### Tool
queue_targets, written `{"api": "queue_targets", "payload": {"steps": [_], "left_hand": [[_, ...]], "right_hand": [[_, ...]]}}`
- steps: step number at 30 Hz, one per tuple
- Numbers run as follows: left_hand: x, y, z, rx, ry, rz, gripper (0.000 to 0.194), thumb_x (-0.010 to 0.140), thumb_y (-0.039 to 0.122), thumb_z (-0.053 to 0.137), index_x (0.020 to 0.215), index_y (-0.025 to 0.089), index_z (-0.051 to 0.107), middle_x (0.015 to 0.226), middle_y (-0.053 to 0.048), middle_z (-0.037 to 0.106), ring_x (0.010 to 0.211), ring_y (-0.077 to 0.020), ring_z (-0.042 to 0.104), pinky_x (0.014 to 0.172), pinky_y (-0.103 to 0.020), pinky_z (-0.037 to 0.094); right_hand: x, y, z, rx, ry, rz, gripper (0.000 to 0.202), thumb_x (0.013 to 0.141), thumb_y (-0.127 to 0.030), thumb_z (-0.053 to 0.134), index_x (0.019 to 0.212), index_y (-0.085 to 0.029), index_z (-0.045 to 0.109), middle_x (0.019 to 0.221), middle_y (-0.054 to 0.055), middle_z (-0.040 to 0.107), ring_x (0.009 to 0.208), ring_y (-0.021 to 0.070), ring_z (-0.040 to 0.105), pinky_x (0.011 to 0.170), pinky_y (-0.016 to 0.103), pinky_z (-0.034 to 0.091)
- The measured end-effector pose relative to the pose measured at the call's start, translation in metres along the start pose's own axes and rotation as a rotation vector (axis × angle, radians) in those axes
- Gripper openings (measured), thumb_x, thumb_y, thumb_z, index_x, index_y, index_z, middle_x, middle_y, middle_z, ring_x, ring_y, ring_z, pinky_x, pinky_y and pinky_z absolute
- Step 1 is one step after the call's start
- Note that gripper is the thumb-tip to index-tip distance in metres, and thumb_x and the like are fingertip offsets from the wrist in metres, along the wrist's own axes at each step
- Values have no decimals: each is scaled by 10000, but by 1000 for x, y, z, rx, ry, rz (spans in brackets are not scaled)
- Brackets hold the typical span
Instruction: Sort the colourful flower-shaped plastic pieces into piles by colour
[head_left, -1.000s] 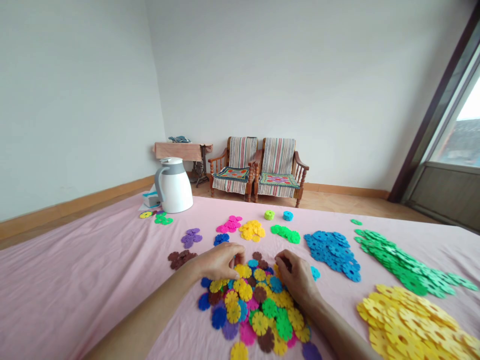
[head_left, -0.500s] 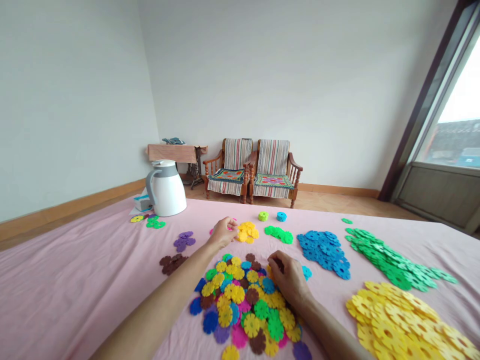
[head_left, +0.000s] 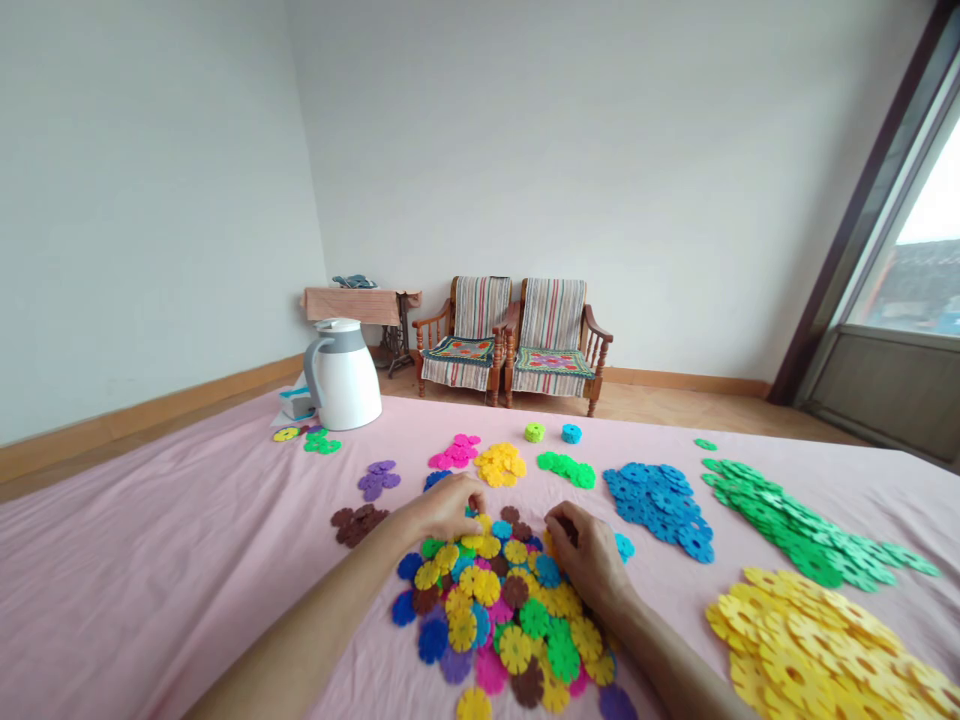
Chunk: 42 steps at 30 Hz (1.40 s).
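Note:
A mixed heap of flower-shaped plastic discs (head_left: 487, 610) in many colours lies in front of me. Over its far left edge is my left hand (head_left: 450, 507), thumb and forefinger apart, with nothing visible between them. My right hand (head_left: 589, 550) rests at the heap's right side with fingers curled in; what they hold, if anything, is hidden. Just beyond my left hand are small groups of yellow discs (head_left: 500, 465) and pink discs (head_left: 455, 452). Dark blue discs (head_left: 437, 480) are partly covered by that hand.
Sorted discs lie around: brown (head_left: 358, 524), purple (head_left: 379, 480), light green (head_left: 566, 468), blue (head_left: 660, 508), green (head_left: 810, 525), and a large yellow pile (head_left: 817, 640). Two short stacks, lime (head_left: 534, 432) and blue (head_left: 571, 434), stand farther back. A white jug (head_left: 346, 385) stands at left on the pink cloth (head_left: 187, 530).
My left hand has drawn back from beside the small yellow group to the mixed heap, uncovering the pink discs. My right hand has stayed about where it was. The view has shifted slightly.

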<state>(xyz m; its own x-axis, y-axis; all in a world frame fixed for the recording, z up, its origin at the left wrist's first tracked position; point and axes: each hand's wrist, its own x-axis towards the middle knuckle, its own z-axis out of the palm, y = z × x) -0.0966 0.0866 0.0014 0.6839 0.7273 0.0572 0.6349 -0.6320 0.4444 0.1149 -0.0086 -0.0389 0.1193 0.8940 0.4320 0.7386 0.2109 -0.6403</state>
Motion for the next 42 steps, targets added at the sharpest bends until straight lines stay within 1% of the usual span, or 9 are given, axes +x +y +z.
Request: {"api": "queue_targets", "payload": {"steps": [3,9,14,18,21,25,33,37,42], "left_hand": [[0,1,0,-59,24,-24,132,572,156,634,702,164,620,711,16,600,604,-115,520,548,-196,356],[14,-3,15,-360,207,-192,85,618,87,591,661,140,541,570,23,552,548,-122,558,508,-202,398],[28,-4,26,-456,373,-250,92,770,101,483,856,134,488,761,-35,598,678,-120,631,573,-203,476],[26,-5,21,-463,420,-239,91,769,144,517,859,128,508,790,-47,605,705,-130,626,600,-221,485],[17,-7,9,-414,349,-199,75,708,123,551,782,123,564,732,-30,611,660,-129,597,591,-223,462],[1,-12,-10,-295,143,-120,77,628,131,581,697,130,616,683,-6,618,666,-133,565,594,-209,428],[-17,-22,-31,-195,-203,-102,249,545,256,701,747,143,610,642,26,565,609,-123,535,525,-193,388],[-18,-17,-31,-140,-249,-87,305,526,305,736,752,153,598,633,44,535,593,-106,508,505,-181,364],[-16,-16,-30,-103,-243,-48,229,551,247,703,732,163,591,607,52,531,587,-112,516,504,-185,358]], "right_hand": [[0,0,0,-5,-7,7,217,818,-276,408,700,-202,573,650,13,634,599,152,573,554,242,370],[1,2,2,6,2,-6,208,809,-264,411,703,-202,578,646,10,634,592,148,563,541,233,363],[1,6,4,20,13,-21,200,799,-260,415,702,-196,578,629,10,621,579,145,553,541,236,367],[0,6,4,23,7,-22,194,794,-253,412,715,-196,580,650,16,623,597,148,554,551,242,368],[0,5,4,25,2,-15,199,796,-256,407,728,-198,585,668,20,626,613,154,560,566,250,373],[0,4,3,21,-5,-16,201,801,-254,408,742,-198,592,662,18,620,613,154,560,573,254,373],[-1,3,3,4,7,-25,189,792,-235,414,724,-193,586,654,12,613,605,144,552,558,240,368],[-1,3,3,11,13,-36,184,782,-225,416,711,-189,583,653,15,614,604,141,546,555,239,369],[-1,3,3,11,10,-39,180,776,-215,419,724,-192,589,655,12,615,606,142,548,559,239,368]]}}
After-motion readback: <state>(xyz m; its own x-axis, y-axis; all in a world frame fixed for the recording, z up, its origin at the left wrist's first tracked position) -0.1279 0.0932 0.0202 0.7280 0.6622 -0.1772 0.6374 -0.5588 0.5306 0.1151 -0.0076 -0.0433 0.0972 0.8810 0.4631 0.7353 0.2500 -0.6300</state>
